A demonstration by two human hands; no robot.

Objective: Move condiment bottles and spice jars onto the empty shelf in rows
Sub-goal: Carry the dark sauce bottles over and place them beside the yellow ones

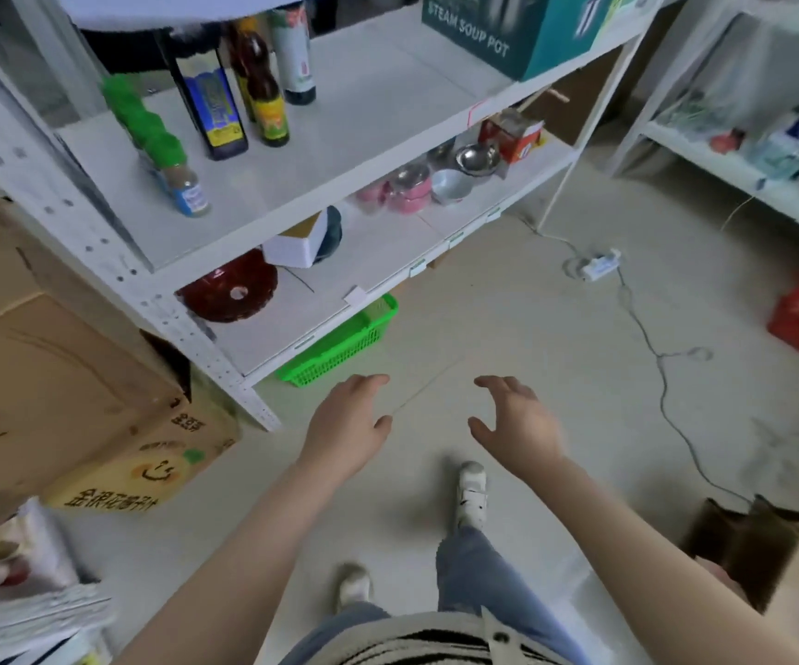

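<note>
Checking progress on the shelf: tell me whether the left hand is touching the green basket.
Apart. The head view shows the left hand held over bare floor, with a strip of floor between its fingertips and the green basket.

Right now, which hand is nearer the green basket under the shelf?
Left. The left hand hovers open just below and right of the green basket, over the floor. The right hand is farther right, also open, touching nothing.

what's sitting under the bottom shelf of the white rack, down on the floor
A bright green plastic basket sits on the floor, poking out from under the lowest white shelf board. Only its front rim and mesh side show; the shelf covers its rear and whatever is inside.
</note>
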